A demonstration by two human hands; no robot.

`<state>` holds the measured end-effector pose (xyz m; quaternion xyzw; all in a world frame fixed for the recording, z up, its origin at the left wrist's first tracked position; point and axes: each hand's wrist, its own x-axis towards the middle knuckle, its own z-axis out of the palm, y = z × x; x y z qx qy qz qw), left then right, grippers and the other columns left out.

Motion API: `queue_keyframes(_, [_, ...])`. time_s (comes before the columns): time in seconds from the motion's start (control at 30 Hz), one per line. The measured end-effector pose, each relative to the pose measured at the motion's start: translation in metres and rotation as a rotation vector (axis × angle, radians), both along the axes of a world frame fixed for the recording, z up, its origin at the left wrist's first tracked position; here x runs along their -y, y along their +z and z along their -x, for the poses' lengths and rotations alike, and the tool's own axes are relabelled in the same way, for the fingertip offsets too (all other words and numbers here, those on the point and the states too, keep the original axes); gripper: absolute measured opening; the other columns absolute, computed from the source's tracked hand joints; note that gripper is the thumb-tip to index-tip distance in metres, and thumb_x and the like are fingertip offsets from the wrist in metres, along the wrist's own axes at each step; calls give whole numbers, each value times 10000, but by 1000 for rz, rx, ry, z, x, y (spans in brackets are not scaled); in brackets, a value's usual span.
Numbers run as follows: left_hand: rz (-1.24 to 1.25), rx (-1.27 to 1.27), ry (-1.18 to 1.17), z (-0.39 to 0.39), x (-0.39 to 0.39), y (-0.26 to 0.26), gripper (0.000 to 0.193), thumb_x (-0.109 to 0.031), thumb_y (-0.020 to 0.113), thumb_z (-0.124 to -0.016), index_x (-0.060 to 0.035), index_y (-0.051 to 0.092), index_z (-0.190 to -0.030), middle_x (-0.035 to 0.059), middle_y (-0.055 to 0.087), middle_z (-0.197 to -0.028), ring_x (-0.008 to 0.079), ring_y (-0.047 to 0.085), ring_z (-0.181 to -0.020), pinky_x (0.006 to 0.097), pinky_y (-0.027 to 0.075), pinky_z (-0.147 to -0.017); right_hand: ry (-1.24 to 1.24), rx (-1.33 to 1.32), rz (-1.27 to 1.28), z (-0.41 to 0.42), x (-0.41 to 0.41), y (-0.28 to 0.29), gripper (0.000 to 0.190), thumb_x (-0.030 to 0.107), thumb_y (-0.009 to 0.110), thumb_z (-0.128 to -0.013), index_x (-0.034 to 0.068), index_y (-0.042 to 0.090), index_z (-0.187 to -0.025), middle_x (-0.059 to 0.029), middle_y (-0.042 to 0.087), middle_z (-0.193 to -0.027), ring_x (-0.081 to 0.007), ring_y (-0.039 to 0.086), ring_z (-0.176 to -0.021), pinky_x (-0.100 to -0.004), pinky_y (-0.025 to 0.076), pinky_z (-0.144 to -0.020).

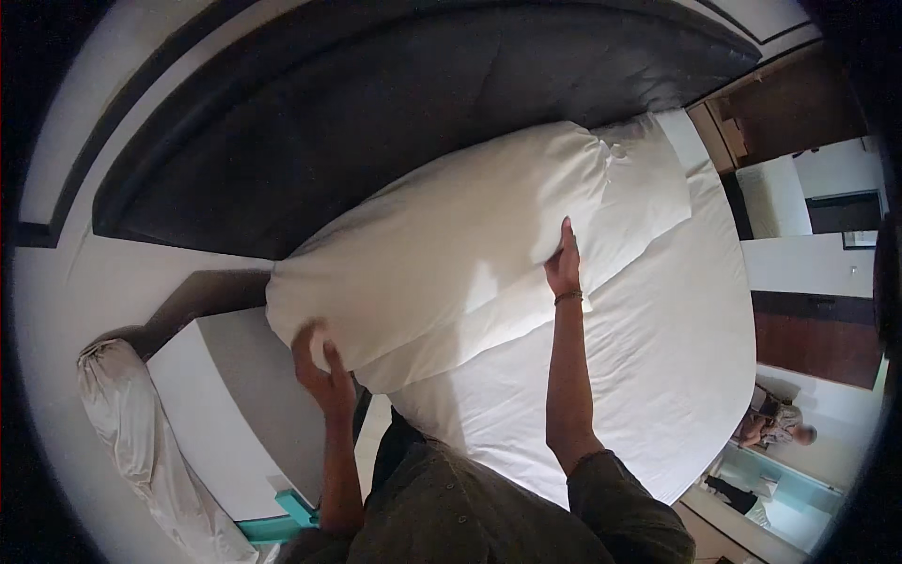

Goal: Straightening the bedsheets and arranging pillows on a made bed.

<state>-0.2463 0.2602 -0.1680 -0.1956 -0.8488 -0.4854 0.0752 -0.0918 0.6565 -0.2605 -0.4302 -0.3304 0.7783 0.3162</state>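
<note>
A large white pillow (pixel 437 233) lies across the head of a bed, against a dark padded headboard (pixel 394 106). Another white pillow (pixel 641 190) lies partly beneath it. A wrinkled white bedsheet (pixel 634 352) covers the mattress. My right hand (pixel 564 261), with a thin bracelet at the wrist, rests at the near side of the large pillow, fingers pointing toward the headboard. My left hand (pixel 324 366) is at the left end of the same pillow, slightly blurred, thumb and fingers apart; whether it touches the cloth cannot be told.
Left of the bed stand a white cabinet (pixel 218 409) and a gathered pale curtain (pixel 134 423), with a teal object (pixel 296 507) near my left forearm. A person (pixel 779 423) is at the far right, beyond the bed, near a glass panel.
</note>
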Motion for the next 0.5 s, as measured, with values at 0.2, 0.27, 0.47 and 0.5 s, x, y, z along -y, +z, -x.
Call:
queue_keyframes(0.2, [585, -199, -69, 60, -56, 3, 562, -385, 568, -928, -44, 458, -1360, 186, 518, -1333, 356, 460, -1260, 480, 376, -1034, 1, -87, 30, -14, -10, -18, 579, 348, 664, -893, -2, 496, -1323, -67, 575, -1254, -195, 553, -1144, -365, 458, -980])
queue_keyframes(0.27, [355, 72, 146, 96, 12, -49, 668, -441, 613, -890, -32, 422, -1382, 186, 505, -1345, 335, 490, -1233, 477, 402, -1010, -42, -58, 74, 0, -3, -15, 504, 271, 698, -868, -7, 560, -1265, -55, 606, -1209, -194, 576, -1108, -361, 462, -975])
queue_keyframes(0.47, [88, 1066, 328, 98, 86, -96, 620, -416, 575, -936, 28, 450, -1350, 169, 569, -1263, 307, 611, -1035, 428, 478, -922, -84, -59, 47, 9, -8, -20, 395, 232, 672, -868, 37, 597, -1203, -26, 642, -1122, -174, 589, -1058, -331, 465, -947])
queue_keyframes(0.5, [-72, 980, 399, 81, 66, -82, 700, -450, 639, -880, 34, 444, -1346, 188, 558, -1259, 308, 600, -1052, 416, 494, -900, -109, -58, 33, -4, -20, -27, 395, 232, 672, -868, 37, 597, -1203, -26, 642, -1122, -174, 589, -1058, -331, 465, -947])
